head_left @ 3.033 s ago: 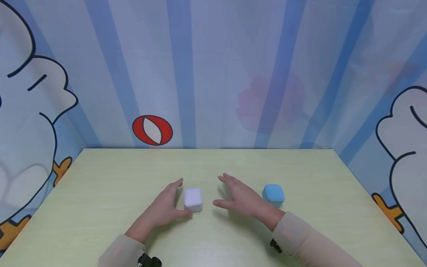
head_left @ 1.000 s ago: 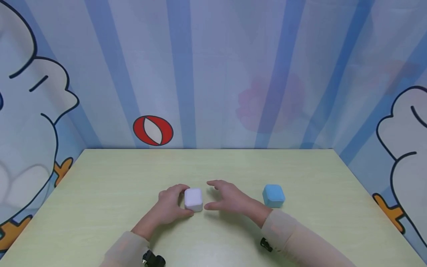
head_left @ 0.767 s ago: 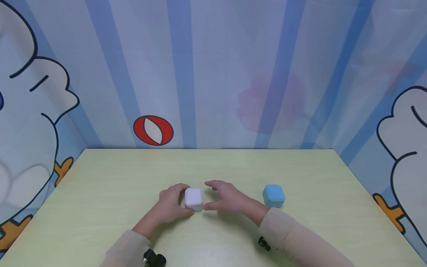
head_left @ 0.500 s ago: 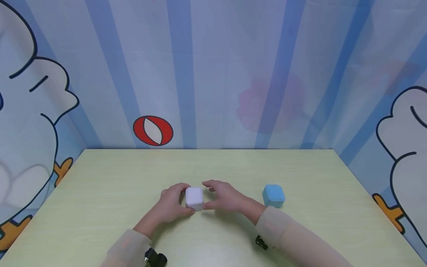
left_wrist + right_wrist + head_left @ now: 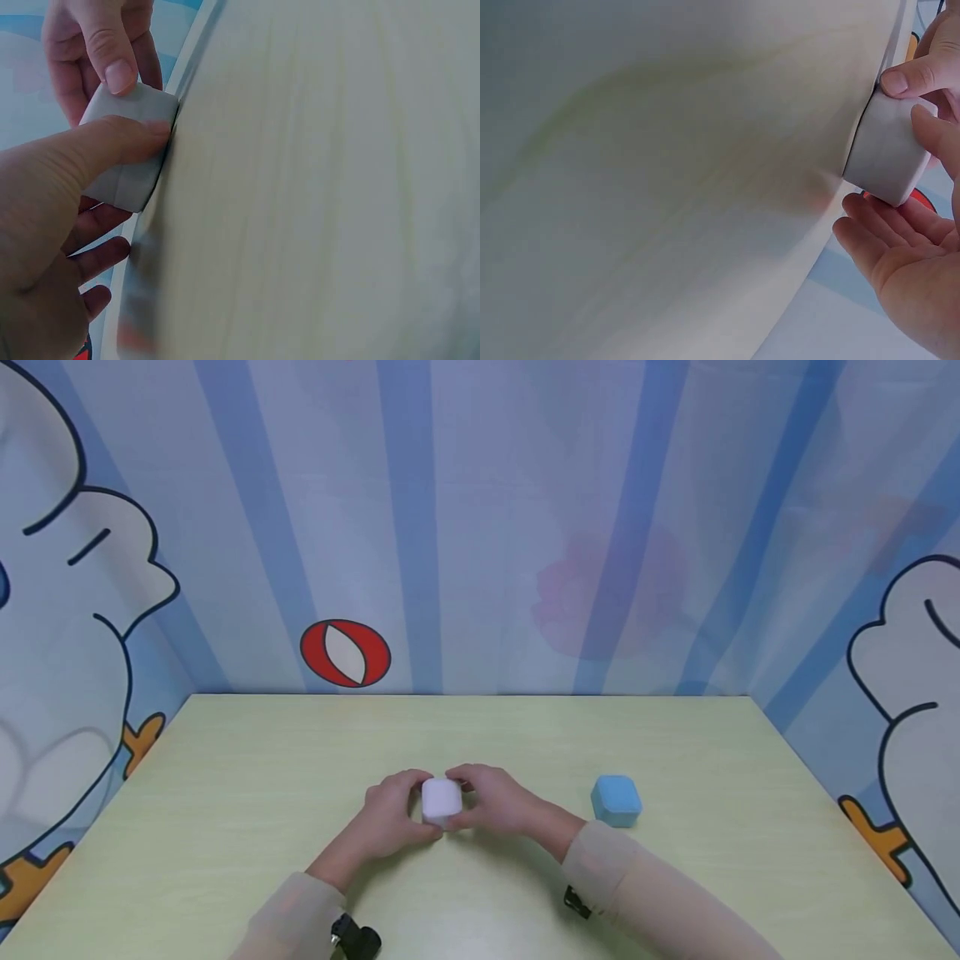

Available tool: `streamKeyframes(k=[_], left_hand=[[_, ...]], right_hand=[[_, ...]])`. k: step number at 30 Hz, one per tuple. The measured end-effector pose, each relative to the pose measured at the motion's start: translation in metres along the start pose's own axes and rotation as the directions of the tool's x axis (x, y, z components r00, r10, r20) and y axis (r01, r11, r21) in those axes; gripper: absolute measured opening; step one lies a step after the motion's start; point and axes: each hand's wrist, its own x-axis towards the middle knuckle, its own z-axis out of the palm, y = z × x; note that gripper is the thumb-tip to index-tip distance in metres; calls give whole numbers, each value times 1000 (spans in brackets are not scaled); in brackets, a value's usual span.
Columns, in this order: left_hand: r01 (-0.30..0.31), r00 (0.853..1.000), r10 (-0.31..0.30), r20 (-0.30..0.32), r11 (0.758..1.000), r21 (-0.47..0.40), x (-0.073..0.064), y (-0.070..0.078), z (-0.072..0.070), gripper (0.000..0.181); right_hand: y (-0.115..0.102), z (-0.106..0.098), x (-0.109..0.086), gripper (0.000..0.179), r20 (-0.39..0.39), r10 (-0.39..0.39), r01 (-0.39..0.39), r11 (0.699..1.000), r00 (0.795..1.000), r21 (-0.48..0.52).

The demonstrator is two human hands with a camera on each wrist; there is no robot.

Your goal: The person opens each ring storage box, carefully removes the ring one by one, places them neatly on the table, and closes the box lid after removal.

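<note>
In the head view, a pale lilac-white rounded cube [image 5: 441, 800] sits between my two hands at the middle of the table. My left hand [image 5: 390, 818] grips it from the left, thumb across the near face and fingers behind. From the right, my right hand [image 5: 498, 802] has its thumb at the near right edge and fingers at the far side. Both thumbs lie on the cube [image 5: 131, 169] in the left wrist view. In the right wrist view the cube [image 5: 889, 150] looks grey. Whether it touches the table cannot be told.
A light blue cube [image 5: 617, 801] stands on the pale wooden table [image 5: 300, 752], just beyond my right forearm. Printed blue striped cloth [image 5: 480, 527] walls in the back and both sides. A small black camera [image 5: 356, 937] is strapped at my left wrist.
My right hand has come leftward, from apart to touching the white cube. My left hand has closed round the cube, and both have shifted slightly right. The blue cube has stayed put.
</note>
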Motion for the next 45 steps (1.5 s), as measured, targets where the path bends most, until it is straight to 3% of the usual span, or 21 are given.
streamKeyframes(k=[14, 37, 45], left_hand=[[10, 1000, -11, -17, 999, -51, 1, -7, 2, 64], [11, 999, -13, -33, 998, -67, 1, -10, 5, 62], [19, 999, -20, -31, 998, -58, 0, -9, 6, 63]], right_hand=[[3, 0, 5, 64, 6, 18, -18, 1000, 1000, 11], [4, -4, 2, 56, 24, -31, 29, 997, 999, 77], [4, -5, 3, 54, 36, -51, 49, 998, 998, 50]])
